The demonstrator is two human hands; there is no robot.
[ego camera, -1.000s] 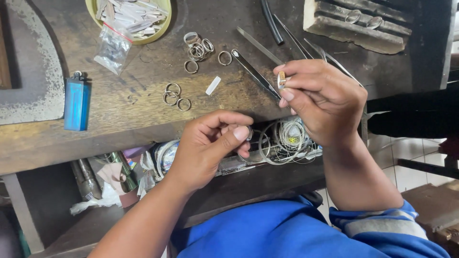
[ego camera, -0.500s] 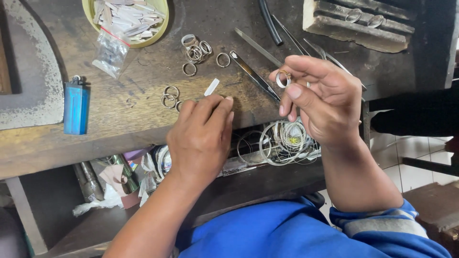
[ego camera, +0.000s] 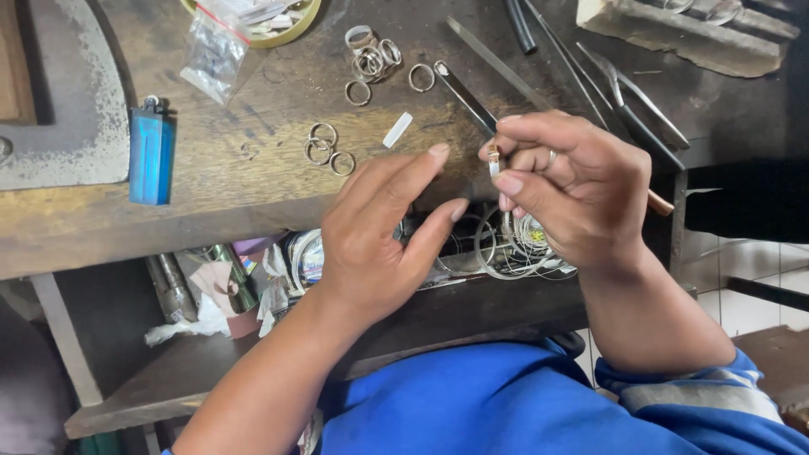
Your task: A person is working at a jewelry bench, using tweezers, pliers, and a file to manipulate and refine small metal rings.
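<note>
1. The right hand (ego camera: 581, 185) is closed around a small ring (ego camera: 493, 156), pinched edge-on between thumb and forefinger at the hand's 9 o'clock side, just above the front edge of the workbench (ego camera: 253, 211). A firm but light pinch looks best, so the ring stays upright and its band faces the other hand.
2. The left hand (ego camera: 379, 236) is open and holds nothing; its fingers are spread, with forefinger and thumb pointing toward 2 o'clock, close to the ring but apart from it. Bringing those two fingertips in slowly from the side would probably avoid knocking the ring loose.
3. Loose rings (ego camera: 327, 147) lie on the bench at 11 o'clock from the left hand, and a bigger cluster of rings (ego camera: 371, 59) sits further up at 12 o'clock. Keeping the wrists raised should leave them undisturbed.
4. The tweezers (ego camera: 463, 97) lie at 11 o'clock from the right hand, near enough if finer grip is wanted.
5. The blue lighter (ego camera: 152, 156) stands well apart at 9 o'clock.
6. A dropped ring would likely fall into the wire coils (ego camera: 514, 240) under the bench edge, so working over the wood seems safer.
</note>
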